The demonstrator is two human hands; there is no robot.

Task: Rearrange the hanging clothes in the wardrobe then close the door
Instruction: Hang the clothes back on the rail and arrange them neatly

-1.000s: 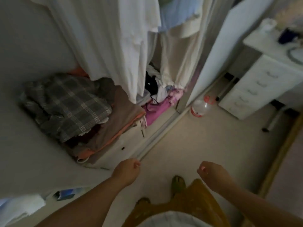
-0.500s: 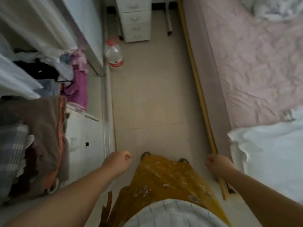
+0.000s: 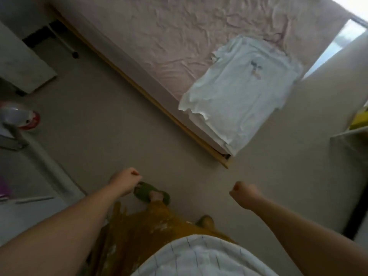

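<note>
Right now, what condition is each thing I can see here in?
Left hand: fingers curled, holding nothing.
Right hand: fingers curled, holding nothing.
White T-shirt: spread flat on the bed, hem hanging over the edge.
Bed sheet: wrinkled.
Plastic bottle: on the floor by the left edge; whether upright cannot be told.
Green slipper: worn on a foot.

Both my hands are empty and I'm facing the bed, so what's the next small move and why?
Probably reach the right hand to the white shirt lying on the bed. Both hands, left too, are curled and hold nothing, and the shirt is not yet hung.
</note>
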